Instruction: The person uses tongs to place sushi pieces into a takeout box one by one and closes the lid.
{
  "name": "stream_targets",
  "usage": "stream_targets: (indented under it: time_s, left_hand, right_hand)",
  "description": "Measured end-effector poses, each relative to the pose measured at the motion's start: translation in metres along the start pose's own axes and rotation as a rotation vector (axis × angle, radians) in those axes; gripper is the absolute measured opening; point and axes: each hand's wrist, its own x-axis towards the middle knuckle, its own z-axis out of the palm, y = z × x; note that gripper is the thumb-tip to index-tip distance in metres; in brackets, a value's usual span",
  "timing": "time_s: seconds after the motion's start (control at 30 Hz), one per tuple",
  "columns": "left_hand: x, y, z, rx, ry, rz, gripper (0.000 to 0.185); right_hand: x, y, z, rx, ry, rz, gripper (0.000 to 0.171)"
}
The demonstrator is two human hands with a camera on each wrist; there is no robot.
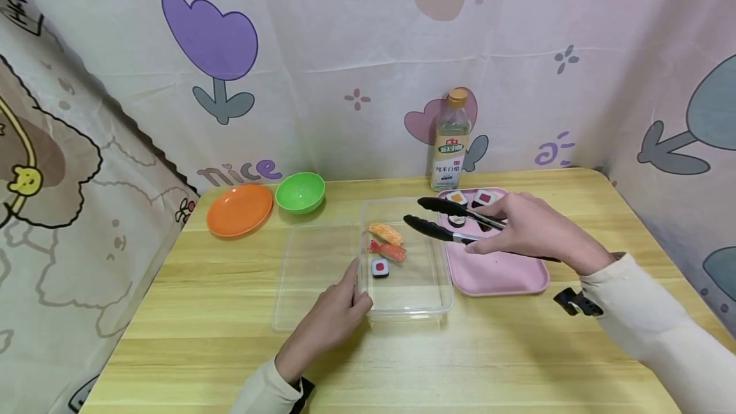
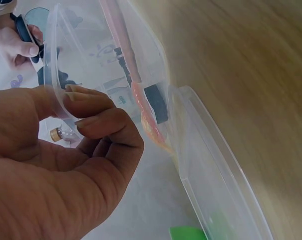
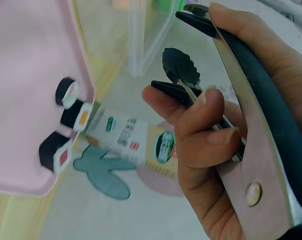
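My left hand [image 1: 344, 306] pinches the near left wall of a clear plastic container [image 1: 427, 304]; in the left wrist view the left hand [image 2: 76, 150] has thumb and fingers on the container rim [image 2: 55, 75]. Inside lie an orange nigiri [image 1: 386, 232], a red shrimp piece [image 1: 388, 252] and a black roll [image 1: 380, 268]. My right hand [image 1: 531, 230] grips black-tipped metal tongs [image 1: 451, 221], whose tips stand apart and empty over the container's far right side. The same tongs [image 3: 250, 115] fill the right wrist view.
A pink tray [image 1: 497, 276] to the right carries three rolls [image 1: 457, 197]. Beside the container lies a clear lid [image 1: 313, 273]. An orange plate [image 1: 239, 209], a green bowl [image 1: 300, 192] and a bottle [image 1: 451, 140] stand at the back. Patterned cloth walls enclose the table.
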Motion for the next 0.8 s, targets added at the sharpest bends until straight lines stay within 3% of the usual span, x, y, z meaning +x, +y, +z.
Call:
stream_targets:
  time_s: [0.2,0.8]
  left_hand:
    - [-0.001,-0.001,0.0,0.01,0.005,0.005,0.076]
    - [0.0,-0.001,0.0,0.016,0.009,0.008,0.075]
  right_hand:
    - [-0.004,0.02,-0.001,0.018,0.031,0.033,0.084]
    - [-0.015,0.061,0.015,0.082,0.023,0.164,0.091]
